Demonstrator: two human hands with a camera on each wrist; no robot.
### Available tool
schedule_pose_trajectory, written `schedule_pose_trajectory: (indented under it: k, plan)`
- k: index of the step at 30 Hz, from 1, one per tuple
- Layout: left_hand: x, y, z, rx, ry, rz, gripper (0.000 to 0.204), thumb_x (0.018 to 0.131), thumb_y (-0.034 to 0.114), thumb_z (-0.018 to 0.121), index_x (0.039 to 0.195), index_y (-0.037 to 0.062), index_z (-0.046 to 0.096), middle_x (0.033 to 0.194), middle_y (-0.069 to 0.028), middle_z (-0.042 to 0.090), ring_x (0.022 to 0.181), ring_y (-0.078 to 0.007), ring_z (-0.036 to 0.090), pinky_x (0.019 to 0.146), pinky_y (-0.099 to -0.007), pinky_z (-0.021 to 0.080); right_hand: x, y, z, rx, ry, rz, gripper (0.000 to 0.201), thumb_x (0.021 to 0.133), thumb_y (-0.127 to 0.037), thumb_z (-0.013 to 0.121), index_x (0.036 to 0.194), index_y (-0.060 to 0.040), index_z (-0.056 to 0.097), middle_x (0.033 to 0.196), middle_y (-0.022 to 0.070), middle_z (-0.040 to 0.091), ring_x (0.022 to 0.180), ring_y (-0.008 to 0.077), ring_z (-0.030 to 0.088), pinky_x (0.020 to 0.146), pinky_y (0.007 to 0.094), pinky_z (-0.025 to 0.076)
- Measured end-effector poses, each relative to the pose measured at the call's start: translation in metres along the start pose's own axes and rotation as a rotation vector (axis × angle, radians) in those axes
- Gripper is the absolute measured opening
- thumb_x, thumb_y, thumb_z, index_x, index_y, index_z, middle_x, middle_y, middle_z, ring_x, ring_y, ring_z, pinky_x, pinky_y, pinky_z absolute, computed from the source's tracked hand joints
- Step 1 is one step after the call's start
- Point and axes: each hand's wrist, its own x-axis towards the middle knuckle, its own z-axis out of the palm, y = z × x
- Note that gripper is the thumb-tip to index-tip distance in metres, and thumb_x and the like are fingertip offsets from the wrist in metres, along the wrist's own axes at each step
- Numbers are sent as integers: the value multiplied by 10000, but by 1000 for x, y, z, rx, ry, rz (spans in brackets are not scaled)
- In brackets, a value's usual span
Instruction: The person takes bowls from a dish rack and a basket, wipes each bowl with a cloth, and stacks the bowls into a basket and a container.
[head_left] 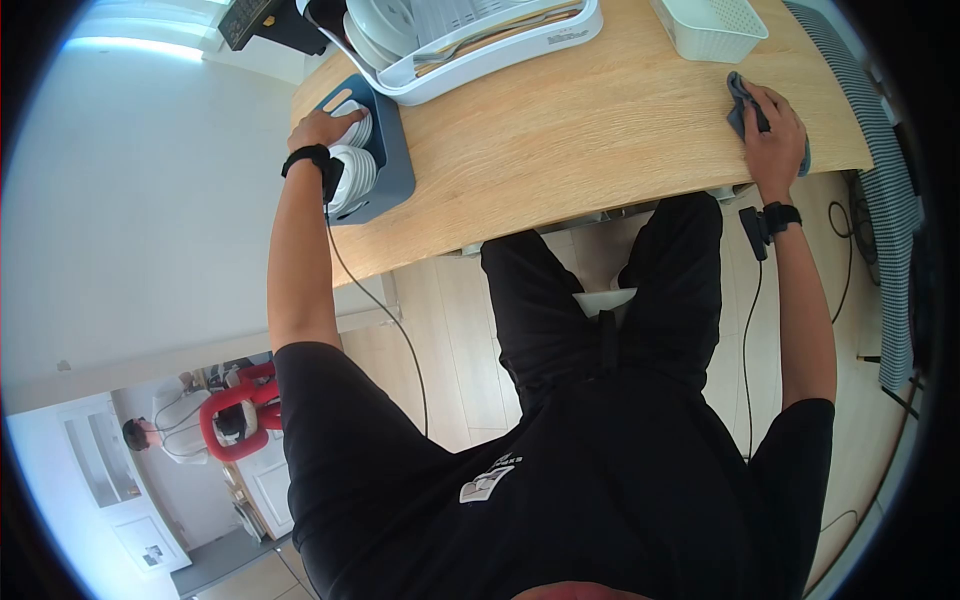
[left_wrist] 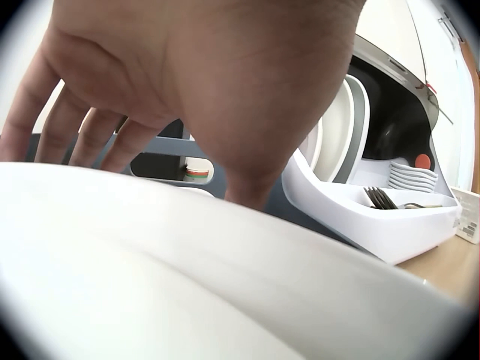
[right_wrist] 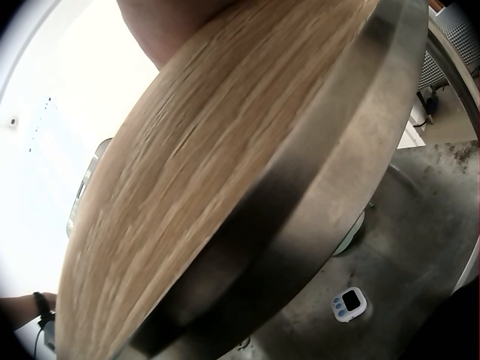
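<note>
A blue-grey bin (head_left: pixel 397 150) at the table's left end holds stacked white dishes (head_left: pixel 354 178). My left hand (head_left: pixel 320 129) reaches over the bin's far left side and grips the farther dish stack. In the left wrist view the fingers and thumb of this hand (left_wrist: pixel 202 75) point down, their tips hidden behind a large white dish (left_wrist: pixel 112 232). By the table's right front edge, my right hand (head_left: pixel 778 145) holds a bunched dark grey cloth (head_left: pixel 738 97) against the tabletop. Only part of that hand (right_wrist: pixel 176 22) shows in the right wrist view, with the cloth out of sight.
A white dish rack (head_left: pixel 500 60) with plates and cutlery stands beside the bin at the back. A pale perforated basket (head_left: pixel 715 45) sits at the back right. The wooden table's (head_left: pixel 560 130) front edge runs above my knees. Cables hang from both wrists.
</note>
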Motion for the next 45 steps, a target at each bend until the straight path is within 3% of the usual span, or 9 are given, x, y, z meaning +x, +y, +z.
schedule_pose_trajectory:
  k: [4,9,12,14,16,19,27,33,45]
  plan:
    - [-18,14,-25,121,115,-66,951,730,847,611,1195,24,721,1228,-181,709,1155,-364,672,957,-438,528,1,-3,-1,0,9,4,319,882,-129,697,1181,-230,742,1105,33,706,1003,261,660,917,389,491]
    - [-54,42,-57,144,407,154,514,836,608,689,888,104,776,947,-150,757,922,-354,719,783,-459,552,0,-6,-6,4,-6,0,319,890,-116,709,1193,-210,742,1131,41,720,1038,266,665,975,391,475]
    - [-84,78,-82,0,281,298,569,870,624,650,895,65,756,1001,-153,742,948,-329,702,797,-444,553,-1,-6,-2,32,34,-9,284,876,-131,702,1143,-219,746,1065,15,710,1006,238,655,981,391,454]
    - [-89,99,-75,-42,366,423,471,879,535,691,952,73,753,990,-128,742,906,-297,704,777,-421,553,1,-8,-3,29,29,-2,287,870,-125,705,1141,-211,746,1065,13,709,1000,235,656,977,387,453]
    - [-83,123,-64,-311,585,880,409,886,449,719,1094,97,739,1054,-111,738,934,-296,698,802,-408,549,2,-8,-3,29,36,-6,291,866,-122,708,1140,-210,747,1063,14,709,998,236,654,975,387,452]
    - [-81,170,-60,-274,597,1010,457,889,420,724,1231,118,692,1265,-107,682,1079,-308,670,903,-414,535,1,-9,-3,30,35,3,295,859,-117,712,1138,-207,748,1058,16,708,996,243,648,972,388,450]
    - [-53,246,-40,-218,508,972,495,888,414,703,1282,115,669,1543,-119,473,1338,-355,525,1087,-435,447,3,-12,-7,61,16,22,306,839,-99,715,1127,-195,751,1064,30,700,1009,246,636,969,392,441]
    - [-47,259,-39,-253,283,880,496,880,418,709,1253,92,676,1393,-105,616,1244,-327,563,1072,-412,447,3,-12,-7,75,12,36,306,841,-93,708,1128,-189,750,1070,30,699,1005,237,637,952,400,439]
    - [-64,238,-63,-416,607,1030,312,851,190,734,1147,93,730,1033,-95,738,850,-275,644,807,-381,533,3,-11,-7,68,25,29,306,839,-106,713,1127,-201,752,1064,21,704,976,247,641,939,391,440]
